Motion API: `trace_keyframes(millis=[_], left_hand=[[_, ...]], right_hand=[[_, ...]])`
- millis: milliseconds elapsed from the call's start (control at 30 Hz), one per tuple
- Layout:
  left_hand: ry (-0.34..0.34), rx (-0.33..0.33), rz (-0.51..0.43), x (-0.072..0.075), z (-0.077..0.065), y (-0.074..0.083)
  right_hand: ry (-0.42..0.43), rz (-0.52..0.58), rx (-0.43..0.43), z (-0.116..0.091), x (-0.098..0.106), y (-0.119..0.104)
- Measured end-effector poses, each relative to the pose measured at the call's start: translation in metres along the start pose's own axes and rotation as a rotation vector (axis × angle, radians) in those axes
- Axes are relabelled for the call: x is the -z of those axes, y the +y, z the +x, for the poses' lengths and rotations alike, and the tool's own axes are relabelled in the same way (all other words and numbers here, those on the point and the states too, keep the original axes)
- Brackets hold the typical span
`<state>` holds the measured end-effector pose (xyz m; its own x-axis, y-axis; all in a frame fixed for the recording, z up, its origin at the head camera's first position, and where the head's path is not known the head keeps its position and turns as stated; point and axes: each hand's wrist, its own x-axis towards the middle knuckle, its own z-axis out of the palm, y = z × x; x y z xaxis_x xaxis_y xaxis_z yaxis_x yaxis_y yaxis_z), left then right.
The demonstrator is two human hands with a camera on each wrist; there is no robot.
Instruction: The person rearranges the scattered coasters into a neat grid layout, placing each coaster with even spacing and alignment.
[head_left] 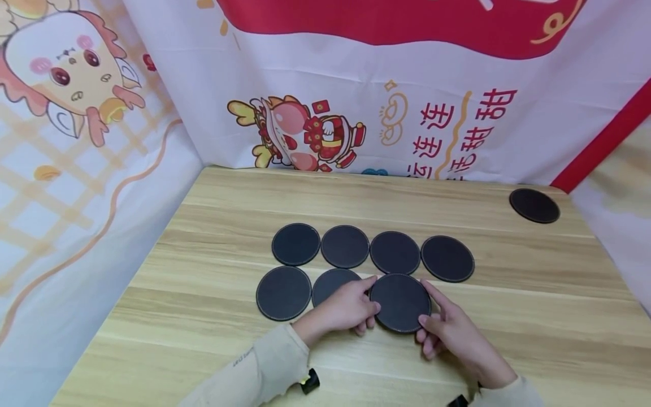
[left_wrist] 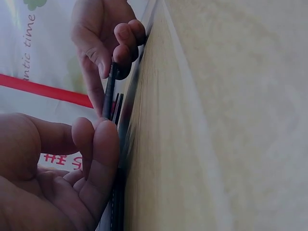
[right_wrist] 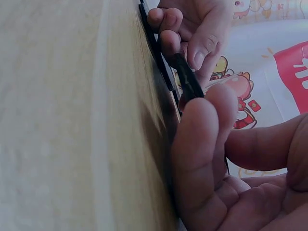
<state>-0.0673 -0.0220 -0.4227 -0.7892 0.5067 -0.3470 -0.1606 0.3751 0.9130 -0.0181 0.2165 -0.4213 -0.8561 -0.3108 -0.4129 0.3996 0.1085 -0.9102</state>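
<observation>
Both hands hold one round black coaster (head_left: 400,303) with a stitched rim, just above the table. The left hand (head_left: 348,305) pinches its left edge, and the right hand (head_left: 452,330) grips the right edge between thumb and fingers. Edge-on, the held coaster (left_wrist: 111,89) shows as a thin dark strip in the left wrist view; the same coaster (right_wrist: 189,79) appears tilted in the right wrist view. To its left lie a coaster (head_left: 283,293) and another coaster (head_left: 333,282), the latter partly hidden by the left hand. A back row of several coasters (head_left: 395,252) lies beyond.
A lone coaster (head_left: 534,205) lies near the table's far right corner. The wooden table (head_left: 203,316) meets a printed white cloth (head_left: 315,62) along its back edge. More printed cloth (head_left: 66,186) hangs at the left, and a red strip (head_left: 605,138) runs at the right.
</observation>
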Motion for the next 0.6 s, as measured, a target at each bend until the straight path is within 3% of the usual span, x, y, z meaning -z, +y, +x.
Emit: trace_keyframes(millis=[600], left_hand=[[0.011, -0.033, 0.031, 0.0001, -0.0017, 0.0025]], right_hand=[[0.096, -0.087, -0.023, 0.0002, -0.0037, -0.0001]])
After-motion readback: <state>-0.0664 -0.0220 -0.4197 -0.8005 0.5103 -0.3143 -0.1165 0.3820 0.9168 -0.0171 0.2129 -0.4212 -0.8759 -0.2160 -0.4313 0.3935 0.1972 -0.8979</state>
